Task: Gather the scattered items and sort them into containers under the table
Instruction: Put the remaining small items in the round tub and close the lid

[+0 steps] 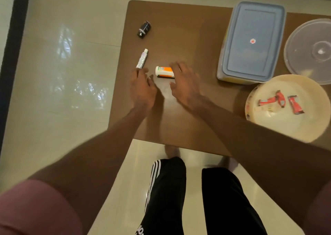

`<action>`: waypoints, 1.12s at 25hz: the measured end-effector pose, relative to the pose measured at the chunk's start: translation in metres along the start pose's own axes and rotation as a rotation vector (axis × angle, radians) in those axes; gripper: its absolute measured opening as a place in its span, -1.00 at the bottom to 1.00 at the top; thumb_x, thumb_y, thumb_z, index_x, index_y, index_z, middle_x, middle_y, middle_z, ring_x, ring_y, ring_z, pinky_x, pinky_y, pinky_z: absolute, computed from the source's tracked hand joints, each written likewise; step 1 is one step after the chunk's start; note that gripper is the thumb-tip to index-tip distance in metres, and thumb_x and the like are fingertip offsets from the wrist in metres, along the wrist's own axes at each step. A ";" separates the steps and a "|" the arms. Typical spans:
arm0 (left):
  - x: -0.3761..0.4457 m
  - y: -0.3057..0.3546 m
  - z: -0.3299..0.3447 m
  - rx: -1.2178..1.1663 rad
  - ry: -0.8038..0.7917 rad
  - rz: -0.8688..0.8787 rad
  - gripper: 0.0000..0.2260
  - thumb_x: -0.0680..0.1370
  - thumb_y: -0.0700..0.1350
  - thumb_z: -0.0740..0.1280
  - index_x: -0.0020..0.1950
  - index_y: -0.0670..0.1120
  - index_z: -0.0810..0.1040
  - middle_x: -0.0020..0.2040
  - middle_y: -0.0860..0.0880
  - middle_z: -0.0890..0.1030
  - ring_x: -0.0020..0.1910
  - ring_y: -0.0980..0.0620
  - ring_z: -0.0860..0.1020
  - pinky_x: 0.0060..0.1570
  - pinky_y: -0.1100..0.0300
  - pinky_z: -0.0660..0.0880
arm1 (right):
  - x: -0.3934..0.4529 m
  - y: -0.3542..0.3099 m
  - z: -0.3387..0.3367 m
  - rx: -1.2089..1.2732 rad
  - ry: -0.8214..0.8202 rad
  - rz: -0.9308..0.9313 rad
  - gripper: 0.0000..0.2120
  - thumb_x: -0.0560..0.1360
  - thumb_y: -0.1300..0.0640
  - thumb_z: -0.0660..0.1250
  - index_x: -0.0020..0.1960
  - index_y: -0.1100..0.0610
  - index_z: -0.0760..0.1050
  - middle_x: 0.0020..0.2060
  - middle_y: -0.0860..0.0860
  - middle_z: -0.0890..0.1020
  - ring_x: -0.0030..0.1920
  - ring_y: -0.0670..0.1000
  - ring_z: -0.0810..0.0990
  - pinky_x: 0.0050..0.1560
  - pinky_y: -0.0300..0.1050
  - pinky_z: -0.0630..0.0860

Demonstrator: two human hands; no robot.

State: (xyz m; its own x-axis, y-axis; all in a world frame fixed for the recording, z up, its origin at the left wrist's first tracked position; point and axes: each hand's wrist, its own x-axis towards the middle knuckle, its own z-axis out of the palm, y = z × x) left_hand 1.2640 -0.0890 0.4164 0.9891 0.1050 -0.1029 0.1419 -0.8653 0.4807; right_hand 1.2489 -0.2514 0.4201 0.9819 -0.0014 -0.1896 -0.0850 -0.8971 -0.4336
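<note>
orange-and-white bottle (pixel 164 72) is laid on its side near the table's (pixel 188 38) left edge, long axis across | right hand (pixel 182 84) is reached over its right end, fingers spread, nothing gripped | left hand (pixel 141 86) is held open just left, nearer the silver tube (pixel 142 59)

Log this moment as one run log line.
left hand open by silver tube | right hand open over orange-and-white bottle | red sachets in cream bowl
</note>
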 end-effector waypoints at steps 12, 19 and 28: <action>0.020 -0.010 0.011 0.105 -0.252 0.042 -0.80 0.47 -0.38 0.27 0.02 -0.16 0.52 0.13 -0.16 0.44 -0.01 -0.16 0.49 0.02 0.02 0.49 | -0.029 0.012 0.023 0.024 -0.048 0.250 -0.56 0.56 -0.03 0.40 0.41 -0.08 0.41 0.23 0.02 0.46 0.21 0.13 0.44 0.09 0.10 0.55; -0.110 0.038 0.039 -0.354 -0.261 -0.152 -0.73 0.47 -0.31 0.34 0.10 -0.06 0.43 0.01 -0.01 0.55 -0.11 0.03 0.54 -0.09 0.03 0.52 | -0.106 0.045 -0.017 0.393 0.054 0.486 -0.52 0.54 -0.14 0.40 0.39 0.02 0.48 0.19 -0.01 0.57 0.17 0.05 0.56 0.14 -0.01 0.53; -0.211 0.205 0.086 -0.356 -0.322 0.274 -0.73 0.52 -0.25 0.43 0.15 0.00 0.50 0.09 0.17 0.49 0.12 0.01 0.49 0.00 0.08 0.58 | -0.206 0.185 -0.124 0.707 0.507 1.009 -0.55 0.54 -0.10 0.46 0.37 0.00 0.51 0.05 -0.14 0.65 0.00 -0.13 0.61 0.20 -0.11 0.56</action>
State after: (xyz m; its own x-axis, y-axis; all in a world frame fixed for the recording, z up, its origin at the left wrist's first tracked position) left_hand 1.0811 -0.3304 0.4621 0.9377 -0.3047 -0.1668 -0.0599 -0.6149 0.7864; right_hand 1.0519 -0.4717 0.4880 0.3782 -0.8268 -0.4164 -0.7255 0.0147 -0.6881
